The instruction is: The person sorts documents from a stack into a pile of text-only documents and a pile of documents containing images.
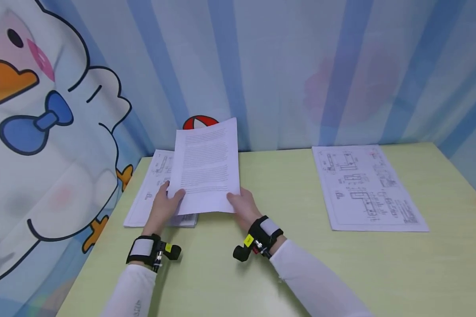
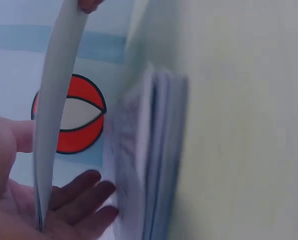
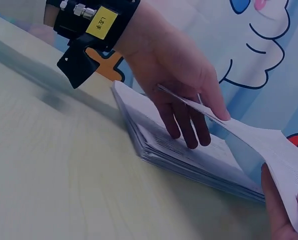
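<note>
A white printed paper (image 1: 206,171) with lines of text is held up over the left of the table, tilted towards me. My left hand (image 1: 164,209) grips its lower left edge, thumb on the printed face and fingers behind. At the lower right corner my right hand (image 1: 245,207) pinches it between thumb and fingers. Below and left lies a stack of drawing sheets (image 1: 146,198), partly hidden by the paper. In the left wrist view the paper (image 2: 59,95) appears edge-on, apart from the thick stack (image 2: 156,165). Three left fingers (image 3: 184,122) hang above the stack in the right wrist view.
Another drawing sheet (image 1: 369,189) lies flat on the right part of the pale green table (image 1: 285,193). A striped blue curtain (image 1: 277,79) with cartoon figures hangs behind the table's back edge and along its left side. Each wrist wears a strapped camera.
</note>
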A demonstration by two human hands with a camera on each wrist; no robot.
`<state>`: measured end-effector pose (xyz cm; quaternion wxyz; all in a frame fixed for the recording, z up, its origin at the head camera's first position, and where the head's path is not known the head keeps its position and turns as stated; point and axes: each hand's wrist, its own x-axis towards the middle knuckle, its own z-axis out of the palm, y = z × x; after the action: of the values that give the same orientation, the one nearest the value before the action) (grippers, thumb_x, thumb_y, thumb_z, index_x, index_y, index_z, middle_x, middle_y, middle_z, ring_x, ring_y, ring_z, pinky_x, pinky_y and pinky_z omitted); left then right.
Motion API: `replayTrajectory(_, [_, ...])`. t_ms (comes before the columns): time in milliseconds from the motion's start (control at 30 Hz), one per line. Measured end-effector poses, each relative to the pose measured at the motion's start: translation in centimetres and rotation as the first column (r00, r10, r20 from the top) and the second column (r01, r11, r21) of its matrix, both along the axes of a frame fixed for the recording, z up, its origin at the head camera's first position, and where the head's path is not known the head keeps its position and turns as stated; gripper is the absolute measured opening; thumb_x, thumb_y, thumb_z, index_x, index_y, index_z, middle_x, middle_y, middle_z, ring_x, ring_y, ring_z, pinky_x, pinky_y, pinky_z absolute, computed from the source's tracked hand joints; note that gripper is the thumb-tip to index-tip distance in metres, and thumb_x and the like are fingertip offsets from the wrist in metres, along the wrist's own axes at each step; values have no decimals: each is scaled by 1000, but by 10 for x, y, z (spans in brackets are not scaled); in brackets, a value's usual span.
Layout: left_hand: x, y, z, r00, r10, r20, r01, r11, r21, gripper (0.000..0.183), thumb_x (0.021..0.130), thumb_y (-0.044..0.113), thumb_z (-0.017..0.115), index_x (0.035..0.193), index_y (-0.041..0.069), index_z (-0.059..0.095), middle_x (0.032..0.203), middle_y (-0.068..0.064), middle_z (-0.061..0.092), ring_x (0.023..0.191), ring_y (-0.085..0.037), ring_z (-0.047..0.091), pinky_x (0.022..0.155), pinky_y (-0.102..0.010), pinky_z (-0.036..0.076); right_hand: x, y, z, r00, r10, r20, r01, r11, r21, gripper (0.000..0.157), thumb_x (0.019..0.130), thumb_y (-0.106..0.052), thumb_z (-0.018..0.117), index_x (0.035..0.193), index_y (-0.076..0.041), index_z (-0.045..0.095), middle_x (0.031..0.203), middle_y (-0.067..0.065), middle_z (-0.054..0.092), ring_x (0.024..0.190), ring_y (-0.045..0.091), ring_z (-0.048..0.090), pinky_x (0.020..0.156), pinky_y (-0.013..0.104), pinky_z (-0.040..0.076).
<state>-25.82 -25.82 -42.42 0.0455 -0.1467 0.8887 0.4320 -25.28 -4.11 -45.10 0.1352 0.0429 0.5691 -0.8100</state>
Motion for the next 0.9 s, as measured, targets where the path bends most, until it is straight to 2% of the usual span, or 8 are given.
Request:
replayTrajectory(100, [-2,7,2,998,48,44,-57,973,226,70,93,46,47,149,14,21,148,-13,37,134,-28,36,112,-48,28,2,13,4,1000,0,-6,0,1000,-20,37,94,-5,44,131,-3,50,127,19,59,103,21,61,80,29,50])
replayTrajectory(233, [-2,17,3,994,87,63,-106,868,486,57,92,42,51,141,16,40,134,-5,52,118,-18,51,95,-32,45,5,30,10,1000,-7,-8,7,999,-33,36,95,-8,45,131,-6,51,127,17,60,105,21,61,79,28,51])
replayTrajectory(300, [-2,22,4,996,76,45,-88,825,558,53,93,39,52,139,16,43,133,-4,53,115,-15,54,87,-25,48,5,38,12,1000,-18,-19,18,999,-27,36,95,-9,46,131,-7,51,127,16,60,105,21,61,79,28,51])
replayTrajectory(400, [-1,32,5,999,44,11,-42,790,611,48,93,35,52,137,17,45,133,-4,54,116,-14,55,85,-22,50,6,50,14,998,-45,-39,45,999,-11,35,96,-10,46,131,-8,52,127,15,60,105,21,61,78,26,52])
replayTrajectory(500, [0,46,6,1000,5,-29,14,804,595,44,96,31,49,137,17,45,132,-4,55,119,-15,54,95,-29,46,7,63,14,997,-64,-32,64,998,-1,35,96,-12,48,130,-9,52,127,13,59,105,19,61,77,24,52])
replayTrajectory(633, [0,68,4,996,-44,-78,77,861,502,40,99,27,43,137,17,44,130,-5,57,119,-18,54,103,-40,41,10,84,12,997,-79,-5,79,997,15,36,96,-14,48,132,-8,50,130,13,58,108,19,60,77,23,52])
replayTrajectory(700, [0,80,2,993,-68,-93,104,878,467,40,99,27,41,137,16,43,127,-6,58,118,-20,55,103,-42,40,12,95,10,997,-79,1,79,996,42,38,96,-15,48,133,-7,48,131,13,57,109,20,59,77,23,52])
replayTrajectory(900, [0,106,-7,974,-195,-115,226,879,420,37,99,21,40,135,16,43,121,-7,59,110,-21,56,97,-41,42,17,131,3,998,-55,5,53,983,177,42,95,-17,49,136,-7,45,133,13,56,114,23,57,85,29,51])
